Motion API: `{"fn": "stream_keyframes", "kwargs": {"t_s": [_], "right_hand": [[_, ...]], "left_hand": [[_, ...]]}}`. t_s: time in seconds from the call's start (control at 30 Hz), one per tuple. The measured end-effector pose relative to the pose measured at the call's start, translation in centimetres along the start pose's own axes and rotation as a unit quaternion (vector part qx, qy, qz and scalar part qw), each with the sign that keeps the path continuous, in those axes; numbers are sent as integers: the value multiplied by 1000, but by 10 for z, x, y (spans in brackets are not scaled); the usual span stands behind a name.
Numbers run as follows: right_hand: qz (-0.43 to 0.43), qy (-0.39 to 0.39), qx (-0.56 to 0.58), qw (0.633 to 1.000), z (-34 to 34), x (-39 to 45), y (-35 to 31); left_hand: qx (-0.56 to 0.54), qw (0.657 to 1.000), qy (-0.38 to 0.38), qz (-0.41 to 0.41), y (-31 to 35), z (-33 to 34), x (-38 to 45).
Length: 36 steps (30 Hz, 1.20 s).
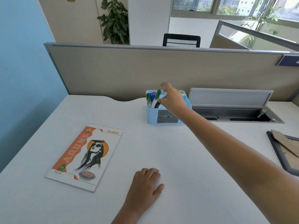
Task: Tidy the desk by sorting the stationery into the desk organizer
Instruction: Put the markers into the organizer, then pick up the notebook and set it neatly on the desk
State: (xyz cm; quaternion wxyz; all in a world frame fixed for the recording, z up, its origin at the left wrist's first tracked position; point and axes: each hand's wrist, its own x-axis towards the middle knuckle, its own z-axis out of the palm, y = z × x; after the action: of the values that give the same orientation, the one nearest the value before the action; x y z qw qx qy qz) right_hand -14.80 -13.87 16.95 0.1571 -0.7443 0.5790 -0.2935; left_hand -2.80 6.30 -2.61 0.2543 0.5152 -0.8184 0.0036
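Reaching over the blue organizer [152, 116] at the desk's [178, 159] far edge, right hand [174, 98] spread, fingers loose beside the upright markers [153, 98] in its left compartment. Left hand [146, 183] resting flat, holding nothing. Notebook [85, 156] lying left, reading "ARUN'S", "ALL NEW". Picture frame [281, 152] far right.

The right hand [174, 101] is covering the middle of the light blue organizer [152, 115], hiding those compartments; whether its fingers [162, 100] are touching the green marker [157, 94] is unclear. The picture frame [282, 152] is running off the right edge
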Motion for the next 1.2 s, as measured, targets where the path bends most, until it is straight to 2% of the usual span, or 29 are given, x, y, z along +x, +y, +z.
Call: {"fn": "stream_keyframes", "kwargs": {"t_s": [0.17, 0.27, 0.43, 0.67, 0.77, 0.87, 0.93, 1.03, 1.07, 1.1, 1.13, 1.2], "right_hand": [[12, 13, 63, 998, 17, -46, 7], [3, -43, 16, 999, 35, -95, 30], [102, -139, -23, 985, 49, -174, 87], [120, -120, -36, 985, 39, -223, 122], [85, -120, -115, 982, 44, -240, 126], [102, -145, -149, 973, 48, -249, 125], [108, -134, -155, 973, 47, -249, 126], [67, -104, -165, 979, 44, -250, 128], [62, -101, -165, 979, 44, -250, 129], [62, -99, -161, 980, 44, -250, 130], [63, -100, -159, 980, 44, -250, 129], [68, -100, -160, 980, 45, -250, 128]], "left_hand": [[0, 1000, -5, -3, 0, 0, 1], [0, 1000, -4, 0, -1, 0, 1], [3, 1000, 1, 3, -1, 0, 0], [0, 1000, -20, -5, -1, -2, 1], [-3, 1000, -24, -5, -1, -3, 1], [4, 1000, -19, -5, 0, -3, 1], [21, 1000, -15, 17, 1, -4, 2], [106, 985, -43, 128, -10, -13, 9], [136, 980, -47, 136, -19, -19, 14], [161, 981, -48, 102, -31, -27, 19], [177, 982, -59, 25, -44, -36, 24], [201, 953, -136, -179, -65, -59, 30]]}}
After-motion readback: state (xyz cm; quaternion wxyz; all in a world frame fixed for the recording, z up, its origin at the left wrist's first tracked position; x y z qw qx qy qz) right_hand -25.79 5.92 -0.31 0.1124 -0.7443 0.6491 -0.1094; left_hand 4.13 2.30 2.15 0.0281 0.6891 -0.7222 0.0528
